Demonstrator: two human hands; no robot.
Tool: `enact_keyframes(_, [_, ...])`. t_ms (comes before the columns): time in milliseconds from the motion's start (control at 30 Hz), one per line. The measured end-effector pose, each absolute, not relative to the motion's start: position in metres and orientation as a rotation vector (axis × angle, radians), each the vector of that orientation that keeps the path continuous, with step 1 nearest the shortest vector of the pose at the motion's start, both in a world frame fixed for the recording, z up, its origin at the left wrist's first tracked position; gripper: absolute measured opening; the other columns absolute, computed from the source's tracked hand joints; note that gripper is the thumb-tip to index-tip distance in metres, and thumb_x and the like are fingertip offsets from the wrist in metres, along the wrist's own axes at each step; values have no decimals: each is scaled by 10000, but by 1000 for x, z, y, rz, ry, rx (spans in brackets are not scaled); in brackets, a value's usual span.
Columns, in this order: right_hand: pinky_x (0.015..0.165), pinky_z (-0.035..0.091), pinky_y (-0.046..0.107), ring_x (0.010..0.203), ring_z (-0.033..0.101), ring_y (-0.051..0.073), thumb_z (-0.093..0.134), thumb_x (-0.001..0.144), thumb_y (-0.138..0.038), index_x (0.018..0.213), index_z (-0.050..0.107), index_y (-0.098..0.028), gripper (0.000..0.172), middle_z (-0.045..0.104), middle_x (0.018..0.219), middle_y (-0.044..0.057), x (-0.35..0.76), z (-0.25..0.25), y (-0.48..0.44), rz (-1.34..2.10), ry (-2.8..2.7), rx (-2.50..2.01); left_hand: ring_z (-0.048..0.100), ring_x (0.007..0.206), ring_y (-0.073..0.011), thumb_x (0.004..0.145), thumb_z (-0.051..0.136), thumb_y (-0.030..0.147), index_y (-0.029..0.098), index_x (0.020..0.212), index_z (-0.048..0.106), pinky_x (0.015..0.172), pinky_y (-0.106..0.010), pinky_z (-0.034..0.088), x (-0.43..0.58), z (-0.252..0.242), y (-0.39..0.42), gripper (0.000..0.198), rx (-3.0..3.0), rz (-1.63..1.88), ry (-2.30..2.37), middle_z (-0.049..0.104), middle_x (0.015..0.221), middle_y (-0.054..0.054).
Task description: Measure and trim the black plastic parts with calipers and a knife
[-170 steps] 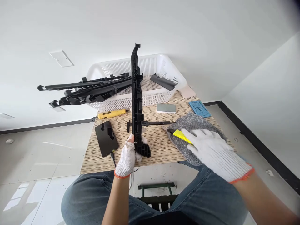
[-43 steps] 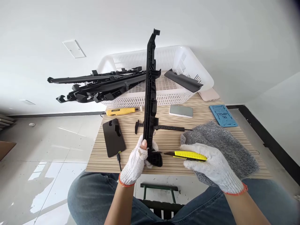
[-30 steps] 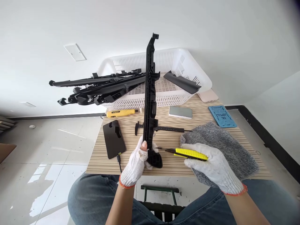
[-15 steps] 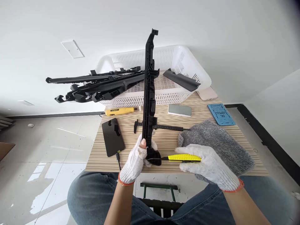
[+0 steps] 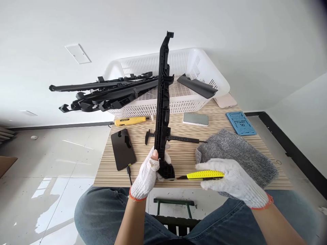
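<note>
My left hand (image 5: pixel 146 173), in a white knit glove with the thumb tip bare, is closed around the lower end of a long black plastic trim piece (image 5: pixel 162 102). The piece stands nearly upright in view, its ribbed side showing. My gloved right hand (image 5: pixel 227 178) grips a yellow utility knife (image 5: pixel 205 175) whose dark blade points left. The blade tip is slightly apart from the wide bottom end of the trim piece. A grey cloth (image 5: pixel 240 156) lies beneath and beyond my right hand. Behind the trim piece, a black caliper (image 5: pixel 184 139) rests on the table.
A white basket (image 5: pixel 212 68) at the back holds several black trim pieces (image 5: pixel 109 92) jutting left, plus a shorter one (image 5: pixel 196 86). On the table (image 5: pixel 184 153) lie a yellow power tool (image 5: pixel 130 121), a black phone (image 5: pixel 123 149) with cable, a sharpening stone (image 5: pixel 195 119) and a blue pad (image 5: pixel 240 123).
My right hand has drawn the knife to the right, off the bottom end of the trim piece. My left hand keeps its hold, with the piece barely shifted.
</note>
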State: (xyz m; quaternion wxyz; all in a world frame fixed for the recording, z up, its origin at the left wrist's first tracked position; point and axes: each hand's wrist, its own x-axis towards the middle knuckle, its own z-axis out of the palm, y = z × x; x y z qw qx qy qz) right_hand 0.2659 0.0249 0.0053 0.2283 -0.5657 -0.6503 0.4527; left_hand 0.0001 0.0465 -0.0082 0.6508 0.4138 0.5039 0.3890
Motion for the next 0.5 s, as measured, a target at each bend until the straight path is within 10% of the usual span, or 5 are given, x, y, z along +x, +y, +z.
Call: enact_keyframes(500, [590,602,332,644,733,237,826,716,-446,1059,872,-221,413,818,888,81,279,2,21,1314,-1502,-1649,417,507,-72,938,546,769,189,1393,630,399,-192,413,-1,-6,48,742,925,888,1114,665,917,-39])
